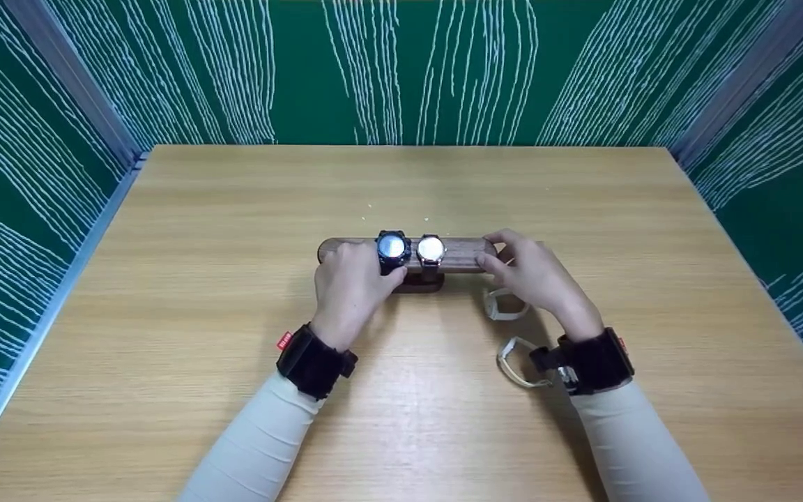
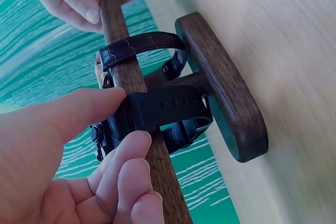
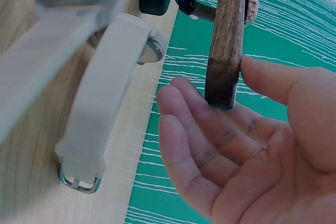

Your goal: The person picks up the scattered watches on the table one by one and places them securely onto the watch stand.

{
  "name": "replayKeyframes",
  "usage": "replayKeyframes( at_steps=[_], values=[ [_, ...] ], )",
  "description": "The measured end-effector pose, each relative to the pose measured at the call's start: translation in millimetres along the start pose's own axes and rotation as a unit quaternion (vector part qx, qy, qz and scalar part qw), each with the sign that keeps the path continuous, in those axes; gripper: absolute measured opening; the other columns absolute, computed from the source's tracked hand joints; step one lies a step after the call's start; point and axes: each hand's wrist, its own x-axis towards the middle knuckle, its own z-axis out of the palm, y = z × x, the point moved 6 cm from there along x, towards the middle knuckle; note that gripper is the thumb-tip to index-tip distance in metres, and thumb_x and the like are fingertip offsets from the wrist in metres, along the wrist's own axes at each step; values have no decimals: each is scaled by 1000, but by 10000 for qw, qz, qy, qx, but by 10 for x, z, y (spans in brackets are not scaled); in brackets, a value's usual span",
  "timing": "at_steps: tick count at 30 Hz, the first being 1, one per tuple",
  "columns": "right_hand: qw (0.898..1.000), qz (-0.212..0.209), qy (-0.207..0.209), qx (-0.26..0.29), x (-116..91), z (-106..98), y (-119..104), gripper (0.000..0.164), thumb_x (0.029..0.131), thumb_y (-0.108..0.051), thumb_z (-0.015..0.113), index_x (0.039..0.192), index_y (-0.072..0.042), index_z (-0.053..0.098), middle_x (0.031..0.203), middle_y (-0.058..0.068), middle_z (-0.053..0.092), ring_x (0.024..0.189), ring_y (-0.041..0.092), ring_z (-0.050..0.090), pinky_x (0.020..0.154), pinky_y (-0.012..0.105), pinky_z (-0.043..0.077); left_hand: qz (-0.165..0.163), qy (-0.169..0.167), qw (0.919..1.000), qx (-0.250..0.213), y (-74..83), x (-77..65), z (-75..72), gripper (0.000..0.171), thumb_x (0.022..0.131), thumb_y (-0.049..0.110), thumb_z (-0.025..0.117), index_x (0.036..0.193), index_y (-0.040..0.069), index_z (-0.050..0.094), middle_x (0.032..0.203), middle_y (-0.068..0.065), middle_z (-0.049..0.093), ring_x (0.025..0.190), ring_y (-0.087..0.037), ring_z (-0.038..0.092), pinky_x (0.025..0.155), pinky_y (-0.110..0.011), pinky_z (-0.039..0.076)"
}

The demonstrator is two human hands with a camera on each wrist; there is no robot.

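1. Across the top and both sides of the head view: green panels [image 1: 311,77] with white streaky lines.
2. Filling the middle and bottom: light wood table [image 1: 234,209].
3. Lower left and lower right: pale sleeves [image 1: 251,439], one on each forearm.
4. Centre of the frame: dark wood stand [image 1: 468,254], a long bar running left-right above a smaller base. Two watches are looped around the bar.
5. Just left of centre: left hand [image 1: 353,282], over the bar's left part. Thumb and fingers pinch the black watch, clearest in the left wrist view.
6. Right of centre: right hand [image 1: 537,272], gripping the bar's right end between thumb and index finger; other fingers loosely bent in the right wrist view.
7. Below each hand: black wrist bands [image 1: 312,362].
8. Right of centre, lower: two white watches on the table, apart. Upper white watch [image 1: 491,305] sits just below the right hand; lower white watch [image 1: 504,361] is partly hidden by the right band.
9. Centre, on the bar: black watch [image 1: 392,246], dial lit up, and just right of it the brown-strap watch [image 1: 431,249], dial washed out by glare.
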Motion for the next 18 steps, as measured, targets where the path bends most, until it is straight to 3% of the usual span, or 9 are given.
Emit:
replayKeyframes(
  at_steps=[9, 18],
  values=[
    [10000, -58, 21, 42, 0, 0, -17, 49, 108, -31, 64, 147, -2, 55, 108, 18, 74, 85, 26, 76, 81, 42, 56, -20, 130, 9999, -31, -17, 13, -12, 48, 87, 53, 85, 87, 6, 75, 80, -7, 73, 72, -26, 69, 56, -41, 58],
    [10000, -22, 17, 33, 3, 5, -2, 49, 108, -30, 64, 148, -3, 55, 108, 17, 74, 86, 26, 75, 83, 44, 57, 8, 178, 9998, -82, -5, 2, 4, 50, 86, 55, 85, 81, 6, 73, 75, -5, 71, 69, -25, 68, 56, -40, 57]
  ],
)
